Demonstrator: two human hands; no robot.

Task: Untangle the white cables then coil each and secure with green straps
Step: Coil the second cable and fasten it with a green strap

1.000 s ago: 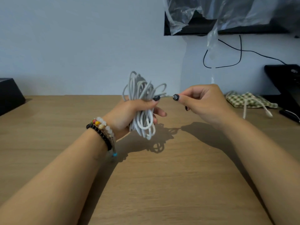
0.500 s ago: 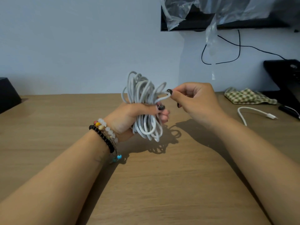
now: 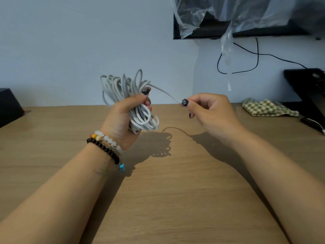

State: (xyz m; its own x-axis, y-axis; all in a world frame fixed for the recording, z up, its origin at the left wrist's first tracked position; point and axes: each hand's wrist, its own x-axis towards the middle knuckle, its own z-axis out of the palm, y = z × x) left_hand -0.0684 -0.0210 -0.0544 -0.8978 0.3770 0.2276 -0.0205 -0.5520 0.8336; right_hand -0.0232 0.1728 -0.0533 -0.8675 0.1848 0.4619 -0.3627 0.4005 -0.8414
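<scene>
Right, head view: your left hand [image 3: 123, 118] is gripping the bundle of white cables [image 3: 126, 101] around its middle, fingers curled round it, thumb lying across the front. You're holding the bundle up off the wooden table [image 3: 175, 191], with loops fanning out above your fist and more loops hanging below it. Your right hand [image 3: 211, 113] is pinching one cable strand [image 3: 165, 93] between thumb and forefinger, other fingers curled in. That strand is running taut from the top of the bundle across to your right fingertips, both hands hovering above the table, apart from each other. Shadows of bundle and strand are falling on the tabletop below. You're wearing beaded bracelets [image 3: 107, 147] on your left wrist. Further back on the right, a green checked cloth [image 3: 267, 109] is lying on the table near the wall. A black cord [image 3: 246, 55] is hanging against the wall under a dark screen [image 3: 246, 30] draped with clear plastic film [image 3: 226, 13]. A dark box [image 3: 8, 104] is sitting at the left edge.
</scene>
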